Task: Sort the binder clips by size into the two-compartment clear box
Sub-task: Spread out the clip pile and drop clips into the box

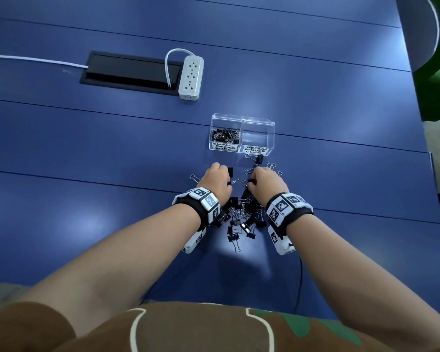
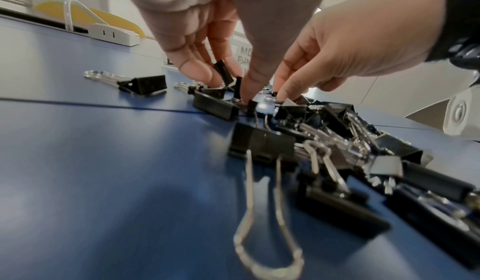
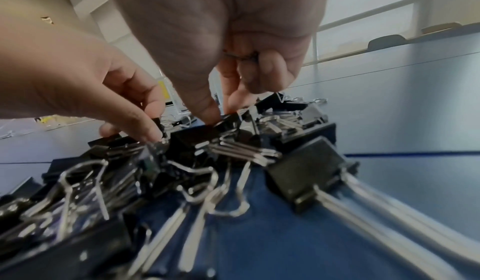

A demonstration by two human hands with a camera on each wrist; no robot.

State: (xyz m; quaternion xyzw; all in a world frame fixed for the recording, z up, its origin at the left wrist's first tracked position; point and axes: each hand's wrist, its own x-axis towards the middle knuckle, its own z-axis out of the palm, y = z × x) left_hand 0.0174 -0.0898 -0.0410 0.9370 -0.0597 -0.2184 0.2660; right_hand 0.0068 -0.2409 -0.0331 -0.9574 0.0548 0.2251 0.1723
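Note:
The clear two-compartment box [image 1: 269,134] stands beyond my hands. Its left half, labelled small, holds several small black clips [image 1: 225,135]; the right half, labelled medium, holds none. A pile of black binder clips [image 1: 241,217] of mixed sizes lies between my wrists. My left hand [image 1: 222,177] reaches down at the pile's far end, a small clip [image 2: 223,72] tucked between its fingers [image 2: 198,72] and the thumb tip on another. My right hand [image 3: 221,109] pinches a small black clip [image 3: 230,121] on top of the pile with thumb and forefinger, its other fingers curled round something dark.
A white power strip [image 1: 191,77] and a black cable slot [image 1: 130,72] lie far back on the left of the blue table [image 1: 87,148]. Loose clips [image 1: 258,158] sit just in front of the box. The table's right edge [image 1: 422,123] is close by.

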